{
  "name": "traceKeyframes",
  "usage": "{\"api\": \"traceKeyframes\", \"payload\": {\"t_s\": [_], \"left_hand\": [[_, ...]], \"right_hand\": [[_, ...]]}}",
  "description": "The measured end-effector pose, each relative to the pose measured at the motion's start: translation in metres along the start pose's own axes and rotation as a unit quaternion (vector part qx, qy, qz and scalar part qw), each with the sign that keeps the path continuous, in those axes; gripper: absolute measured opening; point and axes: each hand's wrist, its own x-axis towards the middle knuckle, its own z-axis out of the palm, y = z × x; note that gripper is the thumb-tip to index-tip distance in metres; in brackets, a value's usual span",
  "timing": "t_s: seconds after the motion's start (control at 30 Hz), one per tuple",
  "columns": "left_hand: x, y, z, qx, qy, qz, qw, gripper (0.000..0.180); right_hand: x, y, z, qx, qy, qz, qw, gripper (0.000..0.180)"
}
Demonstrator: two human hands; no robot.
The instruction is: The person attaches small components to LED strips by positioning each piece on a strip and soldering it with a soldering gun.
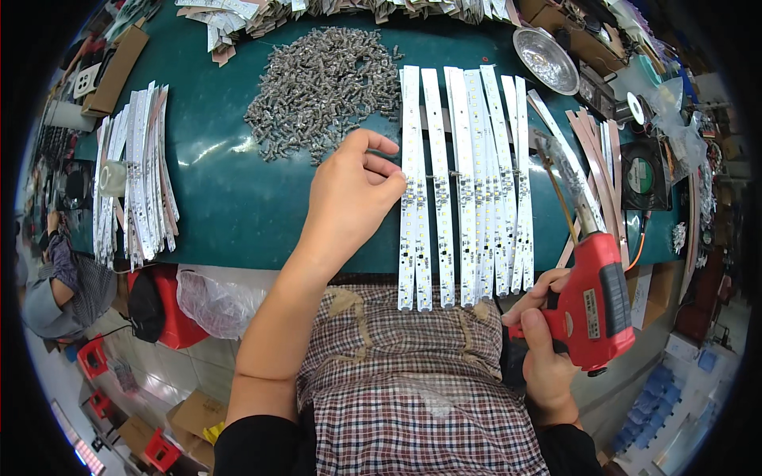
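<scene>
My left hand (355,184) is at the left edge of a row of white LED strips (446,190), its thumb and fingers bent together in a pinch. Anything between the fingertips is too small to make out. Side by side, the strips lie lengthwise toward me, with their near ends over the table's front edge and small parts across their middles. My right hand (548,349) is wrapped round the handle of a red soldering gun (597,309). Its metal barrel points up and away, with the tip near the right-hand strips. Behind my left hand lies a heap of small metal parts (321,87).
Another bundle of LED strips (136,178) lies at the left of the green table (210,230). A metal bowl (546,60), a solder spool (635,109) and a small black fan (644,176) are at the right. More strips are piled along the back. At far left another person (63,278) sits.
</scene>
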Motion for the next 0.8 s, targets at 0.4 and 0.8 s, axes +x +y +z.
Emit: {"api": "traceKeyframes", "payload": {"t_s": [0.4,0.8], "left_hand": [[-0.002,-0.005,-0.009,0.069,-0.043,0.12,0.989,0.021],[0.001,-0.004,-0.01,0.101,-0.041,0.139,0.984,0.022]], "right_hand": [[-0.01,0.038,-0.003,-0.089,-0.126,-0.001,0.988,0.036],[0.001,0.046,0.016,-0.07,-0.113,0.044,0.99,0.007]]}}
